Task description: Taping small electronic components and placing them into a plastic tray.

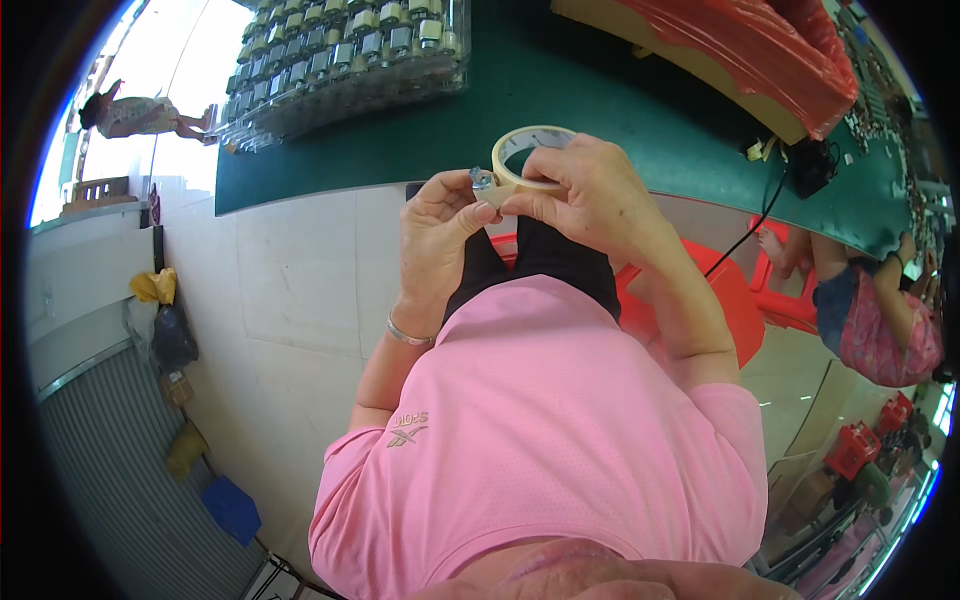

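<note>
– Face (580, 580) nearest, then pink shirt (560, 420). Hands and risks, left to right?

– Tray (420, 80) on the bench (480, 110), left end: tightly packed pieces (372, 42); a bump could tip some. Left hand (435, 215) pinches the part (483, 183), thumb to fingers, just off the bench edge above the lap. Small hold, so a slip could send it to the floor.

– Next?

– Tape roll (499, 160), just right of the part. Right hand (600, 190) grips it, fingers into the ring; too hard a pull could crease tape or twist the part loose. Further right, cable (760, 215) hangs near the stool (735, 300); a snag could drag the black device (815, 165).

– Hard to see?

– Tray: cropped at top. Part: half behind left fingers. Tape strip linking roll and part: can't tell. Right fingertips: partly hidden. Box (670, 50): contents covered by red plastic (760, 60). Coworker (860, 310), far right: lens-bent, hands unclear.
</note>
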Tool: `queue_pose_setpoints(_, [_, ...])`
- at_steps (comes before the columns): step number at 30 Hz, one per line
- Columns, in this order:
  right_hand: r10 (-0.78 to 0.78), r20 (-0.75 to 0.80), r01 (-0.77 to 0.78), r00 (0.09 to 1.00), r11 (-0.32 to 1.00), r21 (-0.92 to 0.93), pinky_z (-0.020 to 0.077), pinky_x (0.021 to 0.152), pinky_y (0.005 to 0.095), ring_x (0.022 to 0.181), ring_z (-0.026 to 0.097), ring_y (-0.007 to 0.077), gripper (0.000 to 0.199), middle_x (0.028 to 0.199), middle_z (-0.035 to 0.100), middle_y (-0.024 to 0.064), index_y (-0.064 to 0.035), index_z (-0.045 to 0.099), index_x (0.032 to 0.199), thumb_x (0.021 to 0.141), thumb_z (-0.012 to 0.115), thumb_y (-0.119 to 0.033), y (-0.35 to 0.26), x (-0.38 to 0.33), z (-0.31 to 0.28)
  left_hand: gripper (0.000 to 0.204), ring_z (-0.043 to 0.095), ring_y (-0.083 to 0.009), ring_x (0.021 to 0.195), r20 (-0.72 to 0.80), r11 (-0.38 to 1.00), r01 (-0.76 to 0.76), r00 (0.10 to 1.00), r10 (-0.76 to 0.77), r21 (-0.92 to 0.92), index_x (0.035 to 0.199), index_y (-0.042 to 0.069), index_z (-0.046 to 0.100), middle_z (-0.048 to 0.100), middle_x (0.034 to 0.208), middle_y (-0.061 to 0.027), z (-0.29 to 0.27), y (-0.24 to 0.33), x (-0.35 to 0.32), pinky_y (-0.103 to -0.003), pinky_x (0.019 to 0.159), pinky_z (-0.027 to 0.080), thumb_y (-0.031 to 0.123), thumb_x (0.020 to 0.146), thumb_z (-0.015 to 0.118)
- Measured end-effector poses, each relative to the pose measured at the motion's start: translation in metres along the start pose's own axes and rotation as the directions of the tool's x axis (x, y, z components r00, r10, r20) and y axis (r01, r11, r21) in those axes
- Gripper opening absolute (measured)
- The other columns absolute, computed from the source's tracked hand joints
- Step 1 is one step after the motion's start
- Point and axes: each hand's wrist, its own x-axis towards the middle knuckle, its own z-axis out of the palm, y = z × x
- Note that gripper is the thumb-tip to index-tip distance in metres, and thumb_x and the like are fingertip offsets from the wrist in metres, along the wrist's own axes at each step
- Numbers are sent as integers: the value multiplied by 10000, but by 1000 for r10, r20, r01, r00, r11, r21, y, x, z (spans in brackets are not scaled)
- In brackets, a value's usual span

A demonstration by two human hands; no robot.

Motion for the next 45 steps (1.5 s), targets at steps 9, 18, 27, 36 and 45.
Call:
queue_pose_setpoints(9, [-99,-78,91,992,990,-104,442,579,390,528,549,327,346,532,559,117,-58,617,620,768,738,-347,9,5,11,297,647,-170,866,13,1000,6,1000,-6,-18,1138,-38,594,666,992,-103,-6,-6,2,-295,793,546,7,857,679])
queue_pose_setpoints(18, [202,43,-206,978,966,153,385,450,325,439,511,236,332,506,554,81,-61,640,647,736,776,-350,19,14,19,345,650,-180,884,61,1000,16,998,-17,9,1214,-52,585,676,1021,-119,-7,-4,6,-304,822,538,33,886,650])
queue_pose_setpoints(27, [49,-39,-54,998,989,-135,431,598,388,529,547,319,335,531,562,99,-58,604,655,765,749,-340,8,8,16,276,650,-168,847,-20,1000,13,1000,-12,23,1128,-52,598,667,960,-104,9,0,5,-286,805,541,-15,863,661])
queue_pose_setpoints(36, [-31,-45,24,999,988,-152,416,706,372,599,556,291,339,584,594,89,-73,572,650,793,721,-342,12,5,18,230,652,-161,841,-116,997,11,993,-2,72,1099,-44,602,665,956,-95,14,1,0,-274,772,542,4,880,652])
queue_pose_setpoints(45, [-88,-90,81,992,993,-82,400,720,343,551,511,250,347,552,575,65,-83,566,629,774,743,-343,18,6,19,251,626,-149,856,-50,992,-72,996,78,104,1127,-20,631,669,1040,-103,4,-7,1,-275,757,519,67,893,659])
